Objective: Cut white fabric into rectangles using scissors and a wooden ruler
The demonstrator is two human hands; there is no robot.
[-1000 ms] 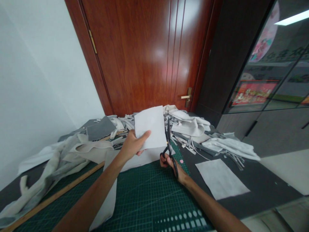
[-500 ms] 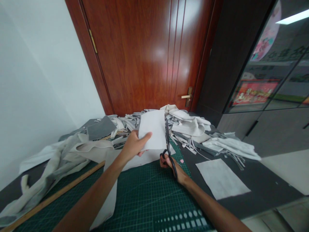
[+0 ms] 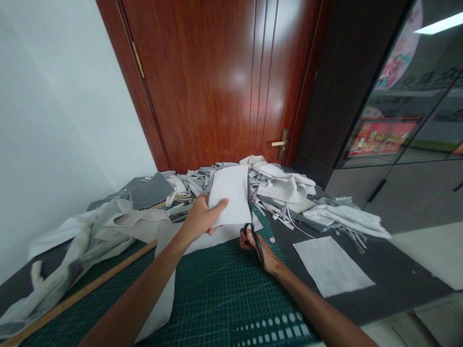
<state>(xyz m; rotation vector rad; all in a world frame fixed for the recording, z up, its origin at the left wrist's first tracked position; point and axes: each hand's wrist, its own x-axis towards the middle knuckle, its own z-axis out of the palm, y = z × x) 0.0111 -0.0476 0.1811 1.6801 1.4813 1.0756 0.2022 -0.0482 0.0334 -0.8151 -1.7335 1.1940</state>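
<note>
My left hand (image 3: 204, 214) pinches a white rectangular piece of fabric (image 3: 231, 193) by its lower left, thumb on top and fingers underneath. Its right side runs along the dark blades of the scissors (image 3: 256, 238), whose black handles are gripped by my right hand (image 3: 253, 240). The blades point away from me, close against the fabric's right edge; how far they are parted is hard to make out. Under both hands lies a green cutting mat (image 3: 224, 274) with a pale strip of fabric (image 3: 213, 241) across it.
A pale square of fabric (image 3: 333, 266) lies on the dark tabletop at right. Heaped scraps (image 3: 285, 185) line the back, before a wooden door (image 3: 210, 82). A long wooden ruler (image 3: 94, 286) and crumpled cloth (image 3: 83, 241) lie at left.
The scissor blades have come closer together along the fabric's right edge. The fabric has tilted slightly. Both hands stay almost in place.
</note>
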